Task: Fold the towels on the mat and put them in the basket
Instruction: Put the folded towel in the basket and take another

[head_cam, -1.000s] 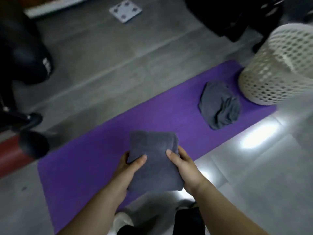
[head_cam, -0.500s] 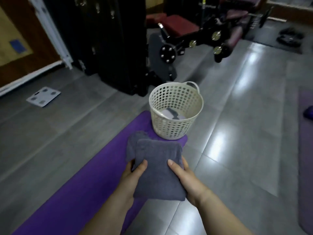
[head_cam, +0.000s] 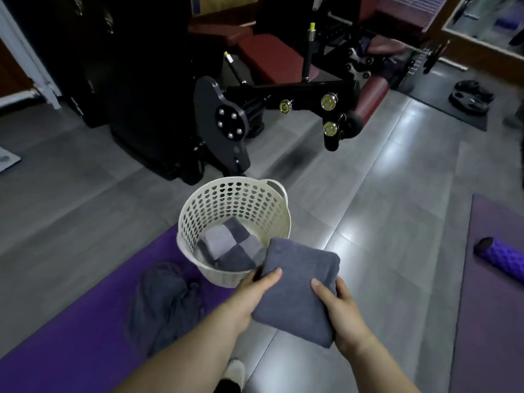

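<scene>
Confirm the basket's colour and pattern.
Cream-white basket, walls perforated with small holes; head view shows it best.

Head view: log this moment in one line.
left hand, right hand: grip folded towel | basket: stacked towels inside | crumpled towel: on mat

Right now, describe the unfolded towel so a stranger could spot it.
Find the purple mat with the white basket at its end. The towel lies on that mat, just left of the basket. It alone is a crumpled dark grey heap, not folded square.
</scene>
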Motion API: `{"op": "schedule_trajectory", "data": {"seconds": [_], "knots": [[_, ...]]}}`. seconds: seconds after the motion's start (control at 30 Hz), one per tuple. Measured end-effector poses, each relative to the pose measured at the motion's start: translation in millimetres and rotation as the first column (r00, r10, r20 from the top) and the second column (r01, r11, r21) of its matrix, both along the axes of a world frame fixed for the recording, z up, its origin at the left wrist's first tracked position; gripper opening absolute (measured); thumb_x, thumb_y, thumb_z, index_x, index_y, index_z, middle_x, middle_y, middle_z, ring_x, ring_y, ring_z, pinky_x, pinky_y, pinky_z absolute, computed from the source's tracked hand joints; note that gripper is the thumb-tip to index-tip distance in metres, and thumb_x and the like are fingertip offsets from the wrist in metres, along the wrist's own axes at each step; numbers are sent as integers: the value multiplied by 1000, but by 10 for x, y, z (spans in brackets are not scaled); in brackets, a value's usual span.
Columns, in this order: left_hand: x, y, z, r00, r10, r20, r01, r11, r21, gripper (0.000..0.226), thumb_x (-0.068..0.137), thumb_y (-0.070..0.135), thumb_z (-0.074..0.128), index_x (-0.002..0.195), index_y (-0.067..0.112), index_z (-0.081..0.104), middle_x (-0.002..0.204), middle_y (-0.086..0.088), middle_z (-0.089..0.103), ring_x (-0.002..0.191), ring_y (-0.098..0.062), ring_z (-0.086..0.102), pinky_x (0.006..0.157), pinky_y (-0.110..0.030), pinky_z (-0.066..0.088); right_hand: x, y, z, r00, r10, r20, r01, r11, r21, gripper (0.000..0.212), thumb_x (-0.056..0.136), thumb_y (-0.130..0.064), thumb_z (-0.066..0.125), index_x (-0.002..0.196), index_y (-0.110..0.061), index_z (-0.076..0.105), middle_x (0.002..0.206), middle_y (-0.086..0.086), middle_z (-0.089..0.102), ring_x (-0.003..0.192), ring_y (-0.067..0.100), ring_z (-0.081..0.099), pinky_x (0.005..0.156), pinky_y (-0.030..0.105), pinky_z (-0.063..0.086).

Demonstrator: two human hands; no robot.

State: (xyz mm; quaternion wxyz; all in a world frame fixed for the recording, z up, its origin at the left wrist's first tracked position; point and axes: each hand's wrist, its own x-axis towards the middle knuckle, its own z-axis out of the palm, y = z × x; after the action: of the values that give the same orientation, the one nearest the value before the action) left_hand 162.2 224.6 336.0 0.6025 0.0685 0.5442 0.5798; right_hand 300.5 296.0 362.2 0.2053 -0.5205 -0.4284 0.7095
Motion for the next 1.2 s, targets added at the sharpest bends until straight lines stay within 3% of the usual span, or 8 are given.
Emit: {"op": "schedule_trajectory", "data": {"seconds": [0.23, 0.33, 0.47, 0.57, 0.63, 0.7, 0.87, 1.2], "knots": [[-553, 1297, -329, 983, 185, -13, -185, 975, -122, 9, 88, 28, 57, 96, 31, 55, 95, 10, 64, 93, -11, 60, 89, -30, 48, -743, 1643, -328, 965, 254, 64, -251, 966, -55, 17, 88, -6, 54, 101, -18, 56, 92, 3, 68, 70, 11, 69, 53, 22, 56], [-758, 1651, -661, 932, 360, -48, -360, 899, -248, 2, 89, 31, 54, 91, 32, 55, 94, 6, 64, 83, -9, 59, 68, -23, 50, -1182, 2286, -661, 904, 424, 53, -415, 901, -127, 17, 87, -6, 56, 98, -19, 56, 93, 4, 67, 76, 17, 67, 58, 27, 57], [-839, 1817, -1366, 731, 649, -211, -646, 558, -522, 22, 76, 43, 58, 76, 21, 58, 102, -18, 65, 98, -32, 62, 82, -39, 47, -1797, 3053, -1145, 729, 656, 195, -637, 755, -154, 82, 29, -36, 90, 100, -16, 55, 98, 7, 64, 84, 22, 60, 67, 32, 53], [-699, 1811, -1850, 646, 687, -333, -656, 276, -702, 29, 87, 29, 57, 103, 5, 60, 110, -19, 61, 104, -35, 58, 79, -35, 41, -2236, 3386, -1712, 645, 720, 256, -700, 691, -181, 32, 78, -9, 69, 105, -12, 52, 113, 19, 59, 89, 31, 58, 74, 38, 51], [-580, 1839, -2139, 590, 687, -424, -639, 76, -766, 50, 84, 17, 63, 129, 2, 46, 130, -21, 50, 117, -36, 49, 94, -39, 38, -2478, 3501, -2225, 553, 758, 346, -756, 631, -176, 14, 87, -5, 57, 89, -18, 54, 112, 20, 59, 97, 34, 56, 88, 48, 46], [-577, 1887, -2536, 594, 622, -510, -633, -30, -773, 69, 80, 17, 67, 139, 6, 34, 140, -20, 42, 125, -37, 42, 101, -43, 34, -2691, 3527, -2794, 499, 781, 376, -803, 580, -139, 18, 89, -4, 55, 82, -21, 53, 109, 20, 58, 100, 34, 55, 94, 50, 42], [-794, 2063, -3395, 413, 625, -662, -728, -211, -652, 71, 87, 13, 56, 146, 19, 17, 135, -16, 49, 113, -43, 51, 91, -41, 38, -2805, 3483, -4316, 386, 785, 485, -828, 527, -194, 40, 92, -16, 54, 130, -11, 43, 134, 19, 47, 120, 40, 47, 100, 54, 39], [-568, 2199, -3748, 411, 538, -736, -752, -257, -607, 75, 89, 8, 48, 143, 41, 8, 118, -7, 63, 99, -36, 58, 72, -30, 33, -2653, 3293, -5395, 316, 839, 444, -791, 491, -366, 47, 94, -12, 50, 139, -14, 35, 139, 14, 44, 124, 39, 44, 88, 47, 42]]}}
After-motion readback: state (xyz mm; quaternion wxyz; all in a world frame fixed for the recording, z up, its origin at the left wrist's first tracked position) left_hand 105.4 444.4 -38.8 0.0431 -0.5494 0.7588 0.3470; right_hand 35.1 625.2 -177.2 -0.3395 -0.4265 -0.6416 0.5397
